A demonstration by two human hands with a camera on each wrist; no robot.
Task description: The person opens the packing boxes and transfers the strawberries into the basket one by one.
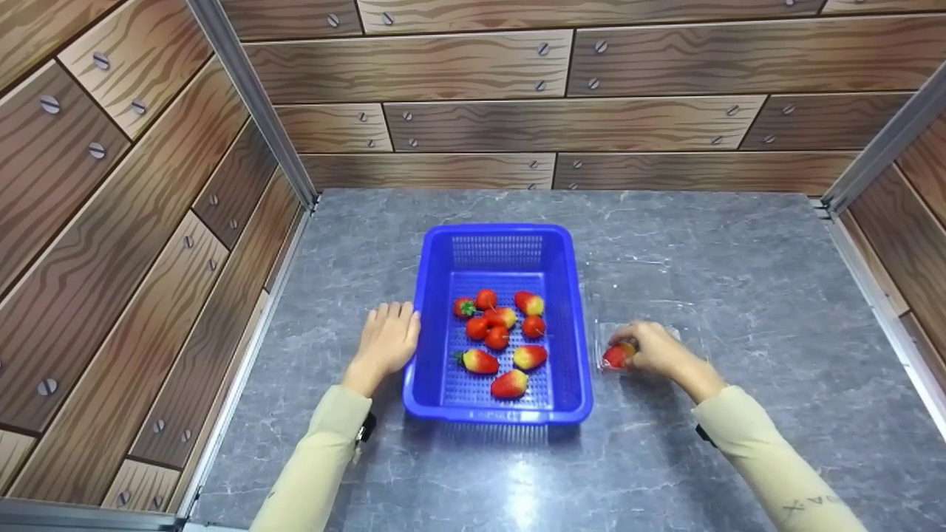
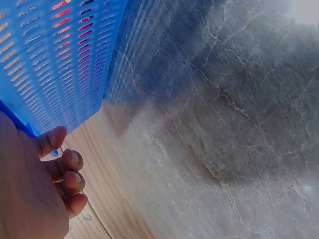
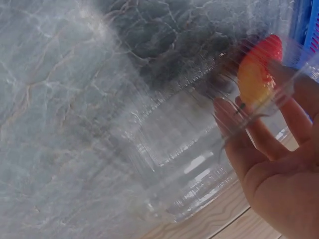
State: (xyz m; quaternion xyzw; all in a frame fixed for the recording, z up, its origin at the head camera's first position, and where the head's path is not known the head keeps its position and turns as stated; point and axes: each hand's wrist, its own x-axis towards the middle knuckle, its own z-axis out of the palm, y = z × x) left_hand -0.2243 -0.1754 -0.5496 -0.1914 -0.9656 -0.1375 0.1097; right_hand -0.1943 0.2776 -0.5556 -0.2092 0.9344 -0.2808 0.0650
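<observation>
Two hands: both low on the gray table (image 1: 739, 295).
Left hand (image 1: 386, 341): fingers relaxed, resting against the blue basket (image 1: 565, 325).
Right hand (image 1: 654, 347): pinching a strawberry (image 1: 617, 355).
Right wrist view only: clear plastic box (image 3: 174, 164) around the strawberry.
Basket: ten strawberries (image 1: 501, 336) inside.

The scene is being lit brightly and evenly from above, and a white glare patch is being thrown onto the grey tabletop (image 1: 521, 495) just in front of the blue basket (image 1: 569, 355), beneath which a soft shadow is being cast. The head view is being rendered sharply, with lines being bent slightly at the edges. Both wrist views are being smeared by blur and washed out in places.
</observation>
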